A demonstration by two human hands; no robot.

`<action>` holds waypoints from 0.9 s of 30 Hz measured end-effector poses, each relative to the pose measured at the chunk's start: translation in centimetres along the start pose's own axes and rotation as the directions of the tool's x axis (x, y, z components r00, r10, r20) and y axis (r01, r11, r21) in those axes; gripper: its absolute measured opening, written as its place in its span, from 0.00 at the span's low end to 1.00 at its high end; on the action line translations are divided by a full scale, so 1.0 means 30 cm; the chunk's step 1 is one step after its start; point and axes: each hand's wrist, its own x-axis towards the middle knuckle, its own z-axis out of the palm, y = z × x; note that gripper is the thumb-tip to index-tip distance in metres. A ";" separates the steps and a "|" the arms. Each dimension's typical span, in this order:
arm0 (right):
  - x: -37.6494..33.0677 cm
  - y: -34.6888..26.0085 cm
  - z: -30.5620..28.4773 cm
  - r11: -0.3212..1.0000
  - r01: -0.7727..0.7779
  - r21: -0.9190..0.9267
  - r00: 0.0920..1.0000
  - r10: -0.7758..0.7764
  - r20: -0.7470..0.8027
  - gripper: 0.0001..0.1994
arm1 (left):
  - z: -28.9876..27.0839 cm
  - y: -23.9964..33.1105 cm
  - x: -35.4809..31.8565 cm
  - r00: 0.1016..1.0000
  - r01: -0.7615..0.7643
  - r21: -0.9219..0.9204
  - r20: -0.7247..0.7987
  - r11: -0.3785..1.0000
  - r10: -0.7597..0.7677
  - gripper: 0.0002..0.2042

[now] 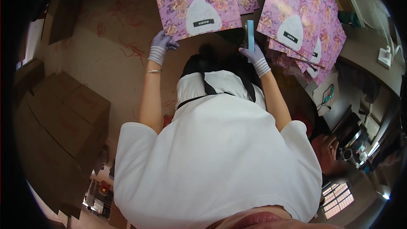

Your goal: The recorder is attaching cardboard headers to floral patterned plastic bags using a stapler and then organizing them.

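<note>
My left hand point(161, 46), in a pale purple glove with a striped cuff, pinches the lower left corner of a flat purple floral-printed sheet point(169, 4). That sheet bears a white rounded panel with a dark label and overlaps other floral pieces behind it. In my right hand point(257, 57), gloved alike, a light blue stapler point(250, 36) is held upright, just off the sheet's lower right corner. To its right lies a fanned stack of matching floral sheets point(313, 12). Part of the right hand's fingers is hidden behind the stapler.
Brown cardboard boxes point(72, 110) stand on the left. Red string scraps point(133, 51) lie on the floor. At the right are a dark table edge point(360, 61), a white socket point(385, 57) with cables, and another person point(326, 154) behind my right arm.
</note>
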 end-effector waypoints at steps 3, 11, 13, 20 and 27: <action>0.062 0.034 0.012 1.000 -0.007 -0.011 0.999 0.007 0.045 0.29 | -0.014 -0.025 -0.054 1.000 0.003 -0.069 -0.002 0.998 -0.003 0.09; 0.041 0.062 0.015 0.994 -0.073 0.077 0.988 0.061 0.144 0.27 | -0.035 -0.069 -0.102 0.999 -0.006 -0.114 -0.039 0.993 0.002 0.09; 0.019 0.055 0.020 0.995 -0.015 0.102 0.985 -0.003 0.175 0.27 | -0.042 -0.078 -0.110 0.999 0.004 -0.112 -0.048 0.994 -0.009 0.10; -0.036 0.029 0.102 0.953 -0.023 0.302 0.980 -0.039 0.197 0.20 | -0.030 -0.083 -0.124 1.000 0.002 -0.118 -0.031 0.993 -0.005 0.11; -0.053 -0.033 0.103 0.999 -0.038 0.039 0.996 0.035 0.084 0.14 | 0.008 -0.059 -0.156 1.000 0.002 -0.144 -0.011 0.990 -0.003 0.13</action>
